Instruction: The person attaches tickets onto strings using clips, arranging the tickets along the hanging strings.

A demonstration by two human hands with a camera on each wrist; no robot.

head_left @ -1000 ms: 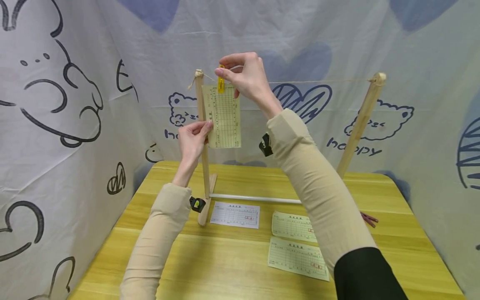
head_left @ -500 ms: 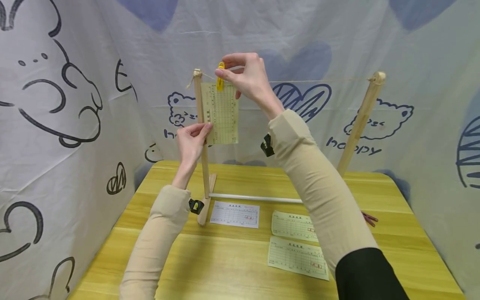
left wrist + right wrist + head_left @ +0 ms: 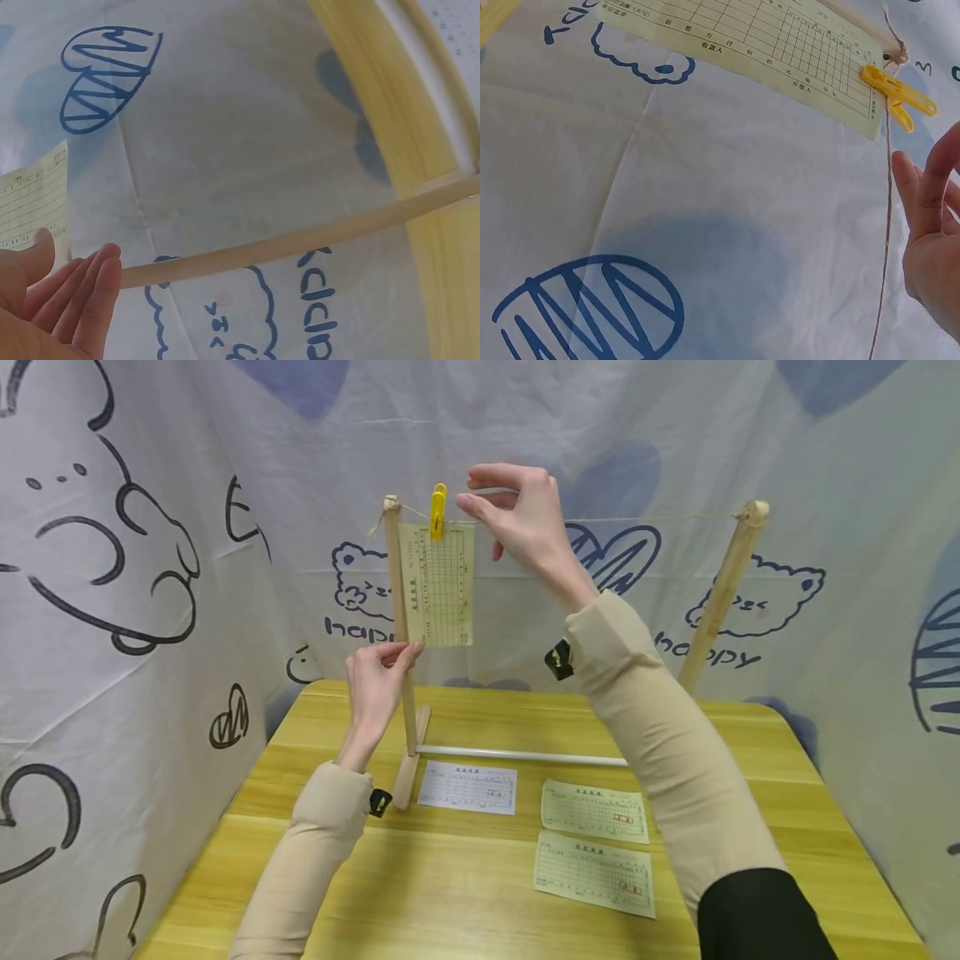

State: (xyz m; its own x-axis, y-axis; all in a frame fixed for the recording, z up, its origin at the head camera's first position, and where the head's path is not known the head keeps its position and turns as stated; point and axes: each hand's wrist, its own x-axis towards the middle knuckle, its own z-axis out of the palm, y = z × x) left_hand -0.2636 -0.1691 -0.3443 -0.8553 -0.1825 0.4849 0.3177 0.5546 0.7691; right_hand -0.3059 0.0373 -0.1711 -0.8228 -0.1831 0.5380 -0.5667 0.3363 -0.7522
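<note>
A pale yellow receipt slip (image 3: 442, 589) hangs sideways from the string, held at its top by a yellow clothespin (image 3: 437, 512). My left hand (image 3: 375, 687) is at the slip's lower left corner. In the left wrist view its thumb (image 3: 41, 253) lies before the paper, with a gap between thumb and fingers. Just right of the clothespin, my right hand (image 3: 525, 514) is raised with fingers apart and nothing between them. The right wrist view shows the clothespin (image 3: 900, 94) gripping the slip (image 3: 780, 52) beside the string (image 3: 886, 240), clear of the fingers.
The string runs between a left wooden post (image 3: 396, 572) and a right post (image 3: 726, 585), with a white rod (image 3: 517, 755) low between them. On the table (image 3: 442, 885) lie a white slip (image 3: 468, 787) and two yellow slips (image 3: 592, 811). Patterned cloth hangs behind.
My right hand has let go of the clothespin and moved right. My left hand has slid down the slip's left edge to its lower corner. The slip now hangs from the clothespin.
</note>
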